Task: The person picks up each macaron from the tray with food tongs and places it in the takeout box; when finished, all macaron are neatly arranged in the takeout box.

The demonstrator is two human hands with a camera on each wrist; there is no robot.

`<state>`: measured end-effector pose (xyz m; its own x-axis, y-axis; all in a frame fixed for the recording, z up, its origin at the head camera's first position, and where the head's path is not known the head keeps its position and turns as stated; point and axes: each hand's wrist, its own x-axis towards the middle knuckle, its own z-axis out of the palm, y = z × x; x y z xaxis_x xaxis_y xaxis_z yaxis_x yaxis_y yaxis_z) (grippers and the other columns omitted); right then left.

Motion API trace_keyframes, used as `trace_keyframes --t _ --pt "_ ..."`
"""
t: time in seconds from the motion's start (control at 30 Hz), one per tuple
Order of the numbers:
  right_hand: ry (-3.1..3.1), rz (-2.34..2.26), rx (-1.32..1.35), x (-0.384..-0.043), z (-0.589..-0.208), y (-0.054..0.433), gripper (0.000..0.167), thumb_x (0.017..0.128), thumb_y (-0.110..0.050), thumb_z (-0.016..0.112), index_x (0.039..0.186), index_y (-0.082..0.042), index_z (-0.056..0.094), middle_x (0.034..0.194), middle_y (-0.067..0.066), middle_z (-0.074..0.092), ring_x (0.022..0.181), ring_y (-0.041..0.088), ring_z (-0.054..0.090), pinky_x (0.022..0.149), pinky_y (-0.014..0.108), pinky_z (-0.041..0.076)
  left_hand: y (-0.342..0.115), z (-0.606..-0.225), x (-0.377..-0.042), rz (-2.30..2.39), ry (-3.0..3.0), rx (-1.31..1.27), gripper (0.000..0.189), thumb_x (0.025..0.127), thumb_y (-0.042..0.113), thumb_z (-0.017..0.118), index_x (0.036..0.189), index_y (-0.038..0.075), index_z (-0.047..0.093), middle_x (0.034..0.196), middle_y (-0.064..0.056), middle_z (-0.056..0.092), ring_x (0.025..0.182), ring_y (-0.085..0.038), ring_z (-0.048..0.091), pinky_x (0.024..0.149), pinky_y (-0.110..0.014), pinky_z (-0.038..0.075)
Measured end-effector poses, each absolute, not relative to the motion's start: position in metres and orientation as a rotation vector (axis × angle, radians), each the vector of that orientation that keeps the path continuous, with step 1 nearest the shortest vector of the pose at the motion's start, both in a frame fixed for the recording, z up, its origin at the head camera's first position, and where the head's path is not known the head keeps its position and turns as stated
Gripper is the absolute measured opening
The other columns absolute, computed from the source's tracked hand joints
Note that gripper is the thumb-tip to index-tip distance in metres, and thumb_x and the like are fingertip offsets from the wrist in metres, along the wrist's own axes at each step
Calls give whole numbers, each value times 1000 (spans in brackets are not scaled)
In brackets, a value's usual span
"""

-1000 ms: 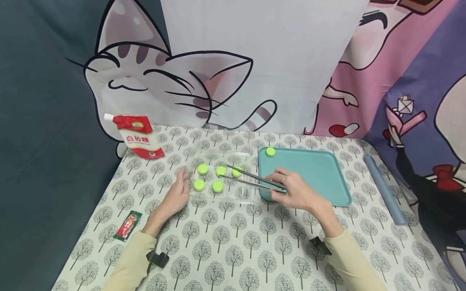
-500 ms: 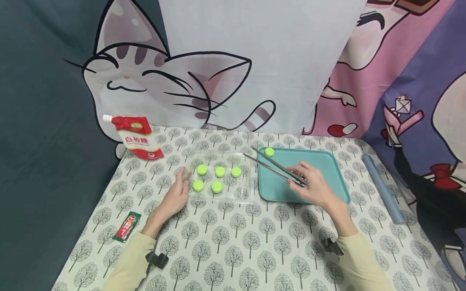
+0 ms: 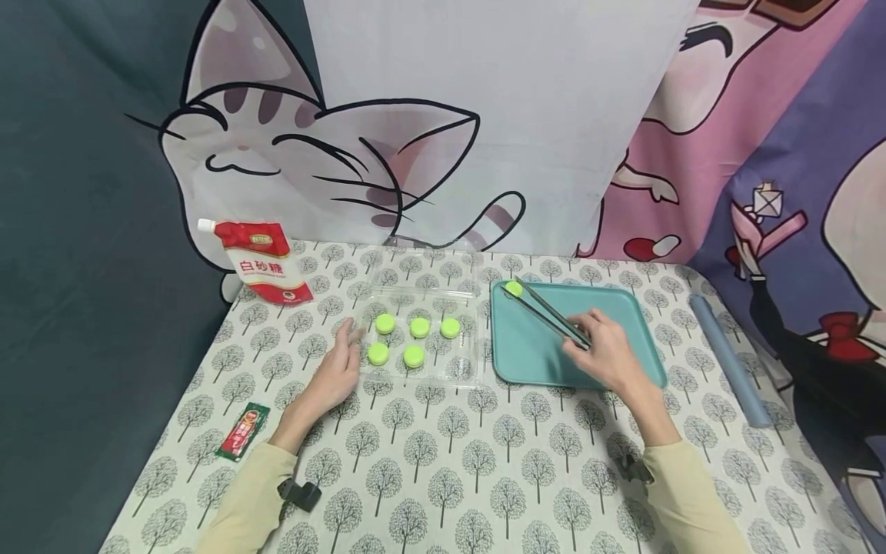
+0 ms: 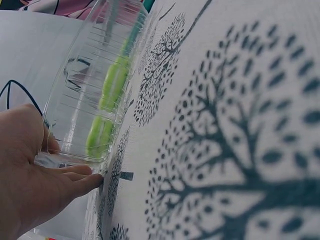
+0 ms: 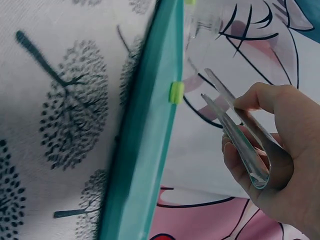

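My right hand (image 3: 605, 350) holds metal tongs (image 3: 554, 315) over the teal tray (image 3: 581, 369). In the head view, the tips of the tongs straddle a green macaron (image 3: 513, 288) in the tray's far left corner; the right wrist view shows the tips raised off that macaron (image 5: 176, 92). Several more green macarons (image 3: 418, 328) sit in a clear plastic box (image 3: 477, 362) left of the tray, its lid (image 3: 425, 269) folded back. My left hand (image 3: 335, 373) rests against the box's left side, fingers straight (image 4: 75, 182), the thumb by the wall.
A red and white sugar pouch (image 3: 266, 261) lies at the back left. A small red and green packet (image 3: 243, 431) is near the left forearm. A blue-grey roll (image 3: 730, 362) lies right of the tray. Printed curtains (image 3: 415, 154) hang behind the table.
My right hand has carried the tongs rightward from above the box to the tray, their tips now at the lone macaron there. The left hand has stayed in place.
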<state>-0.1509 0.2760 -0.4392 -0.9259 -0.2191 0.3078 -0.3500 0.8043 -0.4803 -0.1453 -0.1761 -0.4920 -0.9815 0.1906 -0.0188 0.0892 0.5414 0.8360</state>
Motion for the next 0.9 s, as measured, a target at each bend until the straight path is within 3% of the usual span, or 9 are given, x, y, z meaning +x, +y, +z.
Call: trace_keyframes --t 0.9 --pt "-2825 713 378 -166 -464 281 34 82 -6 72 111 9 69 89 15 61 70 22 54 58 28 48 -177 -491 -144 1461 2633 233 61 109 11 31 160 -2 1 161 -28 31 148 -46 31 127 -57 19"
